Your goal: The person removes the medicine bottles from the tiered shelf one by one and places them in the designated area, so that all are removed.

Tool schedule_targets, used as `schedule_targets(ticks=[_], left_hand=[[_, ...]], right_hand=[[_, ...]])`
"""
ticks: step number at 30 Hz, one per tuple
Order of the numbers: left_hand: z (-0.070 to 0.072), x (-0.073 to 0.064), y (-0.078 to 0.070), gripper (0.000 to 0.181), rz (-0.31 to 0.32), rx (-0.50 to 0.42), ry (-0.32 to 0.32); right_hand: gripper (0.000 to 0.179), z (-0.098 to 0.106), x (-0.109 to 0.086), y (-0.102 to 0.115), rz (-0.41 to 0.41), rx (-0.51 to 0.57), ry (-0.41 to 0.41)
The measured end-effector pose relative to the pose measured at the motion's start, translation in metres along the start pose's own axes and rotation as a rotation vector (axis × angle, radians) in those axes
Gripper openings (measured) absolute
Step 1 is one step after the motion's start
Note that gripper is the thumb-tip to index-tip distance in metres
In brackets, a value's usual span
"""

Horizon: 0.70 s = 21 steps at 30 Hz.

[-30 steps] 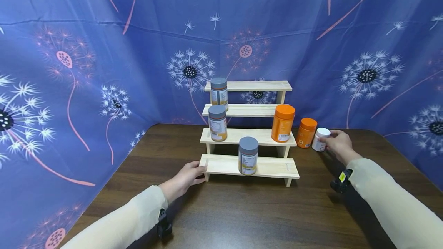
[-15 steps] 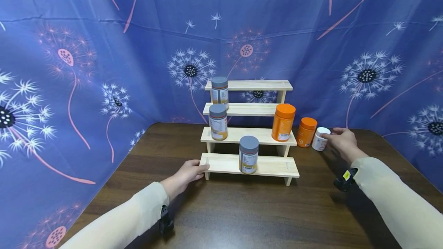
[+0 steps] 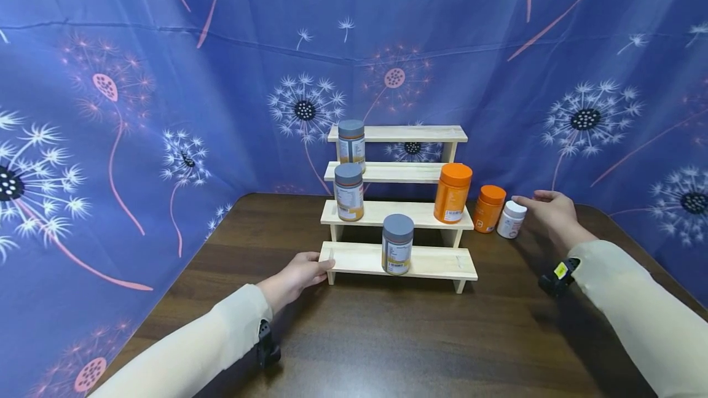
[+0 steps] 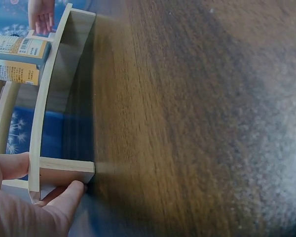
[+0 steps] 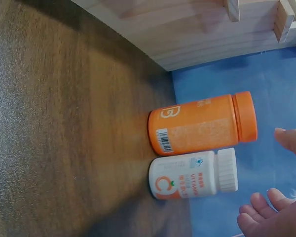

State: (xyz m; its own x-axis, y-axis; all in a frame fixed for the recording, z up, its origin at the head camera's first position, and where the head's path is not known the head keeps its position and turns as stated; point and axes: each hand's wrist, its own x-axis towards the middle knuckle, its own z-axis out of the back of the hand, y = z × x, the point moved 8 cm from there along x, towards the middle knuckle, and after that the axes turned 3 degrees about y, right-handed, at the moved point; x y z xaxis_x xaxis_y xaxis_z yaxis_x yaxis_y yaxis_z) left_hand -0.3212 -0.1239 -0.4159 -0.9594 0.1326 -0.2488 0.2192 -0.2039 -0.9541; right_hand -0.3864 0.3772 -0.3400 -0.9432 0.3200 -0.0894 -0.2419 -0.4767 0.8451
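Observation:
My left hand (image 3: 297,275) grips the left end of the lowest step of a pale wooden tiered stand (image 3: 343,258). In the left wrist view its thumb lies on the step and its fingers (image 4: 69,198) are beneath, against the leg. My right hand (image 3: 555,217) hovers beside the cap of a white vitamin C bottle (image 3: 510,223), thumb and fingers spread. The right wrist view has a gap between that hand (image 5: 281,212) and the bottle. The white bottle stands upright on the table, close alongside a smaller orange jar (image 3: 488,212).
On the stand are several jars: a larger orange jar (image 3: 452,195) at right, a grey-lidded jar (image 3: 397,247) on the lowest step, and two grey-lidded jars (image 3: 350,195) at left. Behind the brown wooden table (image 3: 398,330) hangs a blue dandelion-print cloth (image 3: 232,91).
My right hand has let go of the white bottle and drawn back up and to the right. My left hand keeps its grip on the stand.

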Motion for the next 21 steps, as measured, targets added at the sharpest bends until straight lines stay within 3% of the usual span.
schedule_targets(ticks=[15,21], left_hand=[[0.001,0.002,0.003,0.039,0.003,-0.017,-0.014],[0.0,0.002,0.001,0.04,-0.019,0.047,-0.009]], right_hand=[[0.094,0.008,-0.012,0.046,0.136,-0.052,-0.026],[0.094,0.008,-0.014,0.058,0.179,-0.054,-0.021]])
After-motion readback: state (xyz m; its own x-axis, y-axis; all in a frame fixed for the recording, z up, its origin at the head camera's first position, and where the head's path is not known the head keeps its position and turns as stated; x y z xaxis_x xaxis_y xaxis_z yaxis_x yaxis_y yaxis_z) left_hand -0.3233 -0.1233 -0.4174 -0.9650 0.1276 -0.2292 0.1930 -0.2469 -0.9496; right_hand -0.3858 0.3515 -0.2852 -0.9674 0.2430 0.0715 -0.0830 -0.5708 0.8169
